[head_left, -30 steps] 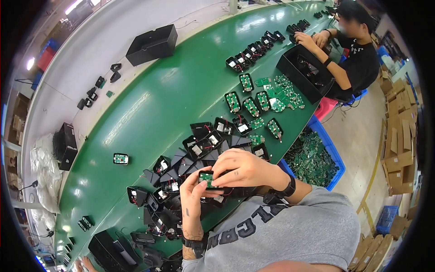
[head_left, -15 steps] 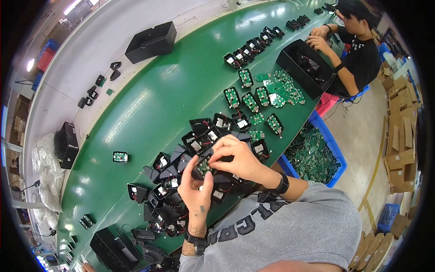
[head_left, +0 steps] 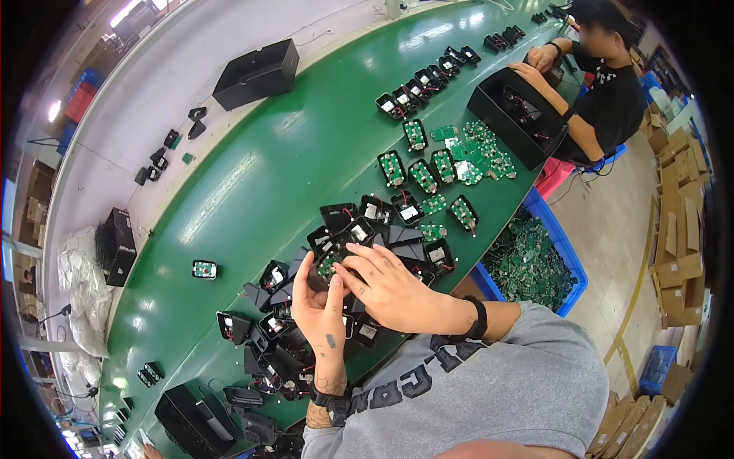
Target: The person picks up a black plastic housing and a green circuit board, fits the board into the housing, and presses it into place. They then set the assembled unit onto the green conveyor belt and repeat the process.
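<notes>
Between the thumb and fingers of my left hand (head_left: 318, 314) is a small black plastic housing with a green circuit board (head_left: 326, 266) in it. My right hand (head_left: 401, 294) closes on the same piece from the right, fingertips pressed at its edge; the fingers partly cover it. Below and around both hands lies a pile of black housings (head_left: 267, 359), many with white parts and red wires inside. Just beyond the pile, several housings fitted with green boards (head_left: 423, 174) rest face up beside loose circuit boards (head_left: 485, 149).
The green table (head_left: 229, 168) curves away from me. A blue bin (head_left: 579, 279) full of circuit boards stands off its right edge. At the far right, a co-worker (head_left: 612, 99) handles something behind a black box (head_left: 489, 103). One fitted housing (head_left: 204, 268) sits apart on the left.
My right hand has turned flatter and come down over the housing, its fingers now stretched across the edge. The held housing has moved slightly left and up. The co-worker's hands have shifted.
</notes>
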Demonstrator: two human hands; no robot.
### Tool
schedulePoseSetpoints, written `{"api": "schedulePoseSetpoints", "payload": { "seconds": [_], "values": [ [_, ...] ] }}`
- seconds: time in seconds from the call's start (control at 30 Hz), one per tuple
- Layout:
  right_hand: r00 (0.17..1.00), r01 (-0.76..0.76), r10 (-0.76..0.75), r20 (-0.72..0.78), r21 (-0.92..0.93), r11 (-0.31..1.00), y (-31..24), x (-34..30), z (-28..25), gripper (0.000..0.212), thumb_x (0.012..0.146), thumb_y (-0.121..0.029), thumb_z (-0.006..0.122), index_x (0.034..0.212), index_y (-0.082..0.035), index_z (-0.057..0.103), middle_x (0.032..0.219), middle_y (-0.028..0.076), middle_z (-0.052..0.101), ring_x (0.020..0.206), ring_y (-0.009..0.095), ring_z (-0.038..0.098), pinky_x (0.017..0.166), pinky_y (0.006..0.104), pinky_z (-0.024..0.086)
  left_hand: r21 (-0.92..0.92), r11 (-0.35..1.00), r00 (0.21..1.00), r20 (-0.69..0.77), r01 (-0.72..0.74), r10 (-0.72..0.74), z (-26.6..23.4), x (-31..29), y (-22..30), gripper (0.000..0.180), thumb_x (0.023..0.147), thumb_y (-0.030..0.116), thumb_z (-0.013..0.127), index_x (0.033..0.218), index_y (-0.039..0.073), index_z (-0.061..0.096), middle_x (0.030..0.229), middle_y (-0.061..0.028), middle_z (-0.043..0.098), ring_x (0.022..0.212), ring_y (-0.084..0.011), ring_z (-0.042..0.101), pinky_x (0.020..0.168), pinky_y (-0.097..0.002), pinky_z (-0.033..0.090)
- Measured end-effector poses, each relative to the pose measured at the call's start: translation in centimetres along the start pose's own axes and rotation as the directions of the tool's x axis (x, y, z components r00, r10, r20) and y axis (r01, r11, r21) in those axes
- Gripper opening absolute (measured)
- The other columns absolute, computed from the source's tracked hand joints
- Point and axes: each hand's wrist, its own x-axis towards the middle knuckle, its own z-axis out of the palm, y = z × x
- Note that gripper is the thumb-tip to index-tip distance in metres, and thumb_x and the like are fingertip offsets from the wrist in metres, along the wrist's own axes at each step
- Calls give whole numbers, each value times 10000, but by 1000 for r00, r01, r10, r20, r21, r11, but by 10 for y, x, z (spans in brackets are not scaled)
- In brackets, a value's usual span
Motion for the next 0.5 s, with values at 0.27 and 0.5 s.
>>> {"api": "schedulePoseSetpoints", "payload": {
  "seconds": [0.27,0.5],
  "values": [
    [989,-59,71,127,-97,994,7,-8,10,706,779,-140,640,1404,50,373,1545,238,182,1442,402,170,1102,551,262,497,867,984,124,48,-125,-6,19,5,443,890,-2,625,1288,-14,429,1027,-92,603,832,-129,649,707,-247,564],
    [986,-166,167,-5,92,982,53,1,-53,850,851,-406,670,1514,-86,246,1530,211,234,1402,439,224,1105,568,250,794,514,945,295,-326,144,-70,117,27,473,869,-45,515,1335,-21,438,1115,-133,521,804,-190,668,659,-274,567]
  ]
}}
